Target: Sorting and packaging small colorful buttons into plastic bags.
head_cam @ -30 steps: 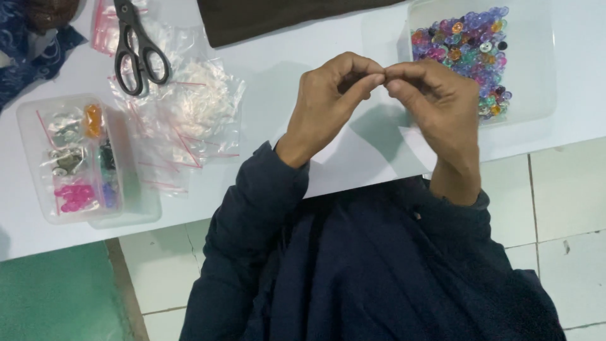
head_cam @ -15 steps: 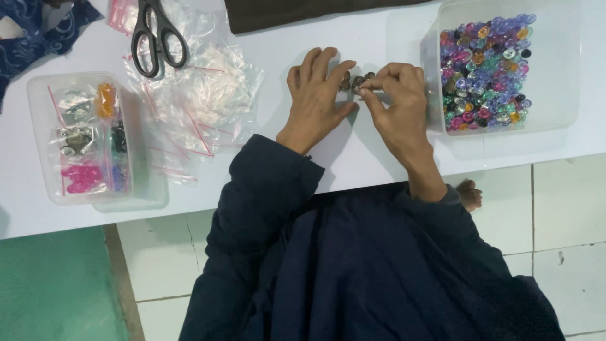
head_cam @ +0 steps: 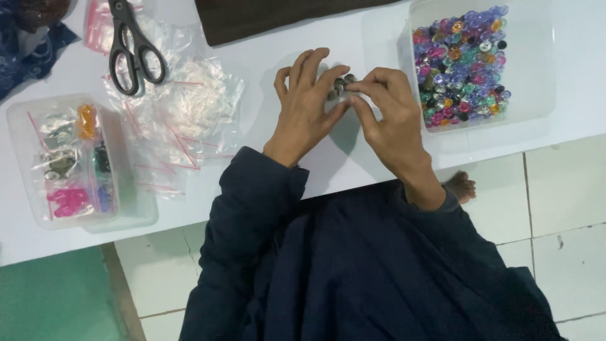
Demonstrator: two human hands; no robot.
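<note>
A few small dark beads [head_cam: 341, 84] are between my two hands, just above the white surface [head_cam: 353, 164], near its middle. My left hand [head_cam: 307, 104] has the fingers half spread and its thumb and first finger meet the beads from the left side. My right hand [head_cam: 385, 117] pinches them from the right with the thumb and fingertips pressed together. The beads are too small for me to tell their exact shape or if a thread goes through them.

Just to the right of my right hand stands a clear plastic box [head_cam: 536, 82], filled on its left part with many colourful beads [head_cam: 459, 63] in purple, pink, blue and green. To the left of my left hand lie some clear small zip bags [head_cam: 183, 120] with white pieces inside, and black scissors [head_cam: 134, 47] rest on top of them. Further left is a second clear container [head_cam: 126, 208] with little bags of orange, pink and silver items. A dark brown cloth [head_cam: 265, 19] lies at the far edge of the surface. My sleeves are dark blue, and a bare foot [head_cam: 459, 186] shows on the tiled floor [head_cam: 568, 208].
</note>
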